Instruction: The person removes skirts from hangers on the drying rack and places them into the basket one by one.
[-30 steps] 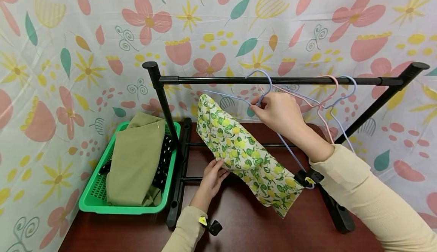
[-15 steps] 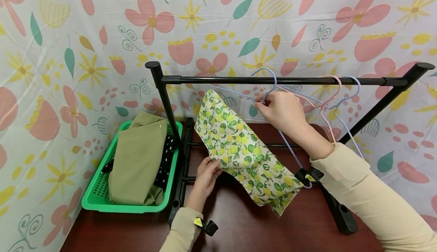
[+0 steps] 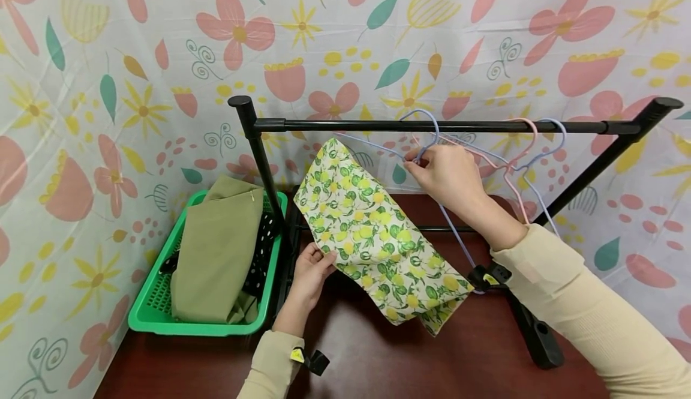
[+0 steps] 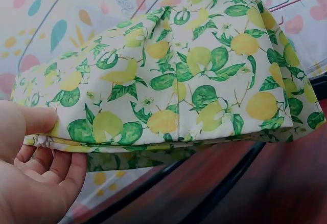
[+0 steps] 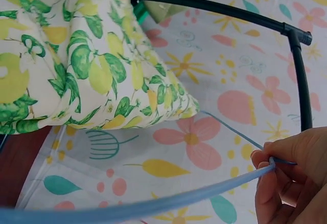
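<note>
A white garment [image 3: 372, 237] printed with yellow lemons and green leaves hangs slanted on a blue hanger [image 5: 153, 207]; its exact kind is unclear. The hanger's hook arches over the rack's black rail. My right hand [image 3: 450, 174] pinches the hanger at its neck, just below the rail. Between thumb and fingers, my left hand [image 3: 309, 273] holds the garment's lower left edge; in the left wrist view the hem [image 4: 176, 141] runs out from that grip. One hanger tip pokes past the garment's upper corner. Cloth covers part of the hanger.
The black rack [image 3: 345, 125] stands on a dark red-brown table [image 3: 378, 363]. A pink hanger [image 3: 515, 192] and another blue hanger [image 3: 542, 201] hang at its right. On the left, a green basket [image 3: 197, 329] holds olive cloth [image 3: 218, 255] and black dotted cloth [image 3: 263, 249]. Behind is a floral curtain.
My left hand has moved left and slightly down, drawing the garment's lower edge with it, so the cloth spreads wider. My right hand keeps its pinch at the hanger's neck.
</note>
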